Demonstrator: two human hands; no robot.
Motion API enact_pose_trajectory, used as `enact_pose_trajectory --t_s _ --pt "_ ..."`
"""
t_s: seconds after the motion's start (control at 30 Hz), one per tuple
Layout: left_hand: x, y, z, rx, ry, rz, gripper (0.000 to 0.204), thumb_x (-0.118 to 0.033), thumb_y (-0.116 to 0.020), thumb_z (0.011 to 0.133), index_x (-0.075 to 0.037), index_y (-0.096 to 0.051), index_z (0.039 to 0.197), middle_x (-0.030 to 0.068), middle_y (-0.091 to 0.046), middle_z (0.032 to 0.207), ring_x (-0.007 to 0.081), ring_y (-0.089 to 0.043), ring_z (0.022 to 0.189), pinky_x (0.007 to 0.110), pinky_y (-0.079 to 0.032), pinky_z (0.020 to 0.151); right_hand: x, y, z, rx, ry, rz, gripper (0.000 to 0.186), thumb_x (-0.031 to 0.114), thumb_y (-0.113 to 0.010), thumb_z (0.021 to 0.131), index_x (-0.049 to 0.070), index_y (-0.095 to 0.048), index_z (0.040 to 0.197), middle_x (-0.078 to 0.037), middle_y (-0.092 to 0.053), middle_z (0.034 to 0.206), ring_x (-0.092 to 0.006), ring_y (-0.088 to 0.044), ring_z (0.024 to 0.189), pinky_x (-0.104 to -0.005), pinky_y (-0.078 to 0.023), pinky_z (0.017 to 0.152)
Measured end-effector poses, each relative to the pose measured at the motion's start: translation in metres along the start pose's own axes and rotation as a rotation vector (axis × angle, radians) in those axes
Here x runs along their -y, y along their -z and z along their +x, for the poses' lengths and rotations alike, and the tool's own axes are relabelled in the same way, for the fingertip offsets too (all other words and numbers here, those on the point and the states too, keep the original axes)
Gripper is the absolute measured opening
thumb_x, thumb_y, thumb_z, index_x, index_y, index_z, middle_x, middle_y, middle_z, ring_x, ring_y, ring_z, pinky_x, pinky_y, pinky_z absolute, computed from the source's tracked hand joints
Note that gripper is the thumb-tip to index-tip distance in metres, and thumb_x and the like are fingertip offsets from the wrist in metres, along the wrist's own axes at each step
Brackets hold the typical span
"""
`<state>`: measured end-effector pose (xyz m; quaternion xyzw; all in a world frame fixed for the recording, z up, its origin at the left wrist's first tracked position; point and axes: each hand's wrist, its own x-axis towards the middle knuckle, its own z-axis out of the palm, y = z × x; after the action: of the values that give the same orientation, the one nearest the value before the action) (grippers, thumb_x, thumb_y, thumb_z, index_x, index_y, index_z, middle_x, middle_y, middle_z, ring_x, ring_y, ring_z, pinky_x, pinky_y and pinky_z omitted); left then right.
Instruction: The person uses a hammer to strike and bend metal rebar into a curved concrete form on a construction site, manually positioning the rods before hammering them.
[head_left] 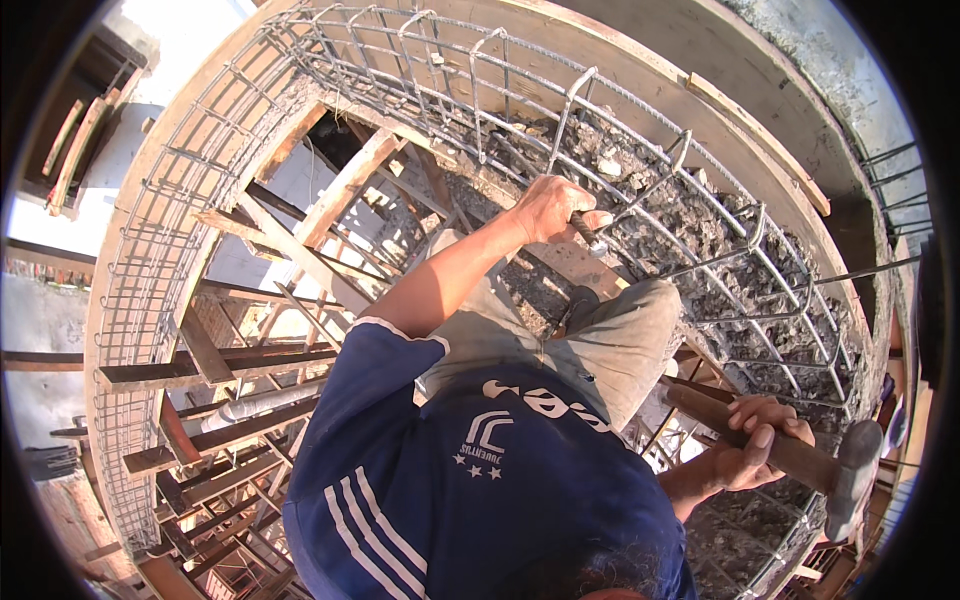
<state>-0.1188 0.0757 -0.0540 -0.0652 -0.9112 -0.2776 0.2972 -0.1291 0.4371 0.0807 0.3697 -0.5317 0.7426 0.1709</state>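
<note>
My left hand (550,208) is closed around a short, dark metal bar (585,232), like a chisel, held among the rebar (680,238) above a bed of broken grey concrete (610,140). Low on the right, my right hand (755,450) grips the wooden handle of a hammer, whose heavy metal head (855,465) is at the far right over the cage's edge. My forearm, dark blue shirt and dusty trousers fill the lower middle, hiding part of what is below.
Rebar cages run along curved plywood formwork (150,240) on the left and across the top. Inside the curve, wooden beams (340,190) cross open gaps above lower scaffolding (230,480). A concrete wall (820,110) with protruding bars stands at the upper right.
</note>
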Motion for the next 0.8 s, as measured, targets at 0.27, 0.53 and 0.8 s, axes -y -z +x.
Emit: enact_pose_trajectory --t_s 0.27,0.53,0.8 --pt "0.004 -0.02 0.013 -0.099 0.017 0.026 0.028 -0.025 -0.067 0.086 -0.005 -0.061 0.068 0.0149 -0.058 0.063 0.0387 -0.059 0.06 0.046 -0.045 0.053 -0.073 -0.042 -0.06 0.244 -0.191 -0.326 0.013 0.003 -0.055 0.091 0.007 -0.053 0.103 -0.005 -0.057 0.068 -0.02 -0.058 0.055 -0.0356 -0.05 0.057" --pt "-0.003 -0.018 -0.002 -0.132 0.101 0.055 0.036 -0.025 -0.066 0.088 -0.004 -0.057 0.06 0.0156 -0.056 0.059 0.0377 -0.058 0.056 0.045 -0.045 0.053 -0.02 -0.019 0.001 0.326 -0.527 -0.164 0.015 0.003 -0.067 0.088 0.002 -0.055 0.095 -0.007 -0.058 0.069 -0.0102 -0.054 0.056 -0.0252 -0.045 0.053" --pt "0.001 -0.019 -0.002 -0.13 0.029 0.036 0.028 -0.025 -0.072 0.08 -0.004 -0.059 0.065 0.0149 -0.06 0.065 0.0385 -0.06 0.061 0.045 -0.048 0.055 -0.032 -0.049 0.008 0.28 -0.279 -0.123 0.009 0.005 -0.057 0.093 0.007 -0.052 0.1 -0.006 -0.052 0.064 -0.0147 -0.05 0.053 -0.0325 -0.047 0.052"
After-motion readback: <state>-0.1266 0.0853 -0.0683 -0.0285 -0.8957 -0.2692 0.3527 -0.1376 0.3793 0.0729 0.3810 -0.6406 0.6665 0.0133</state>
